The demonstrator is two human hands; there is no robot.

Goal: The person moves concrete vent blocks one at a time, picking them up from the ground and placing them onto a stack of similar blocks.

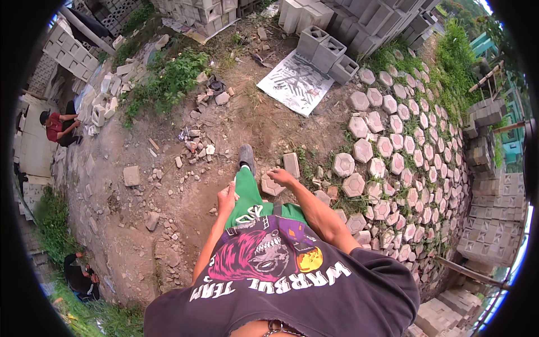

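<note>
Curled hands above a green trouser leg, with paving stones off to the right

The left hand (pixel 227 197) has its fingers folded in beside the green trousers (pixel 246 188); whether it grips anything, or touches the cloth, I cannot tell. The right hand (pixel 281 177) is apart from the left, its fingers bent too, and what they may hold is hidden. The nearest thing to it is a six-sided paving stone (pixel 272 188), seen just below and to the left of the hand; whether they touch is unclear. Just beyond the same hand is a small rectangular block (pixel 291 165).

Ahead, between the two hands, a grey shoe (pixel 247 156) stands on the dirt (pixel 241 121). Beyond the left hand and a little to its left lies a heap of broken stones (pixel 196 145); farther left of that hand is a flat pale block (pixel 131 176). To the right of the right hand, rows of paving stones (pixel 397 163) spread out with grass between them. Well ahead of the right hand, a white sheet (pixel 296 84) with dark marks lies next to hollow concrete blocks (pixel 328 53). Far to the left of the left hand, a person in a red shirt (pixel 55 127) crouches near pale blocks (pixel 98 112).
</note>
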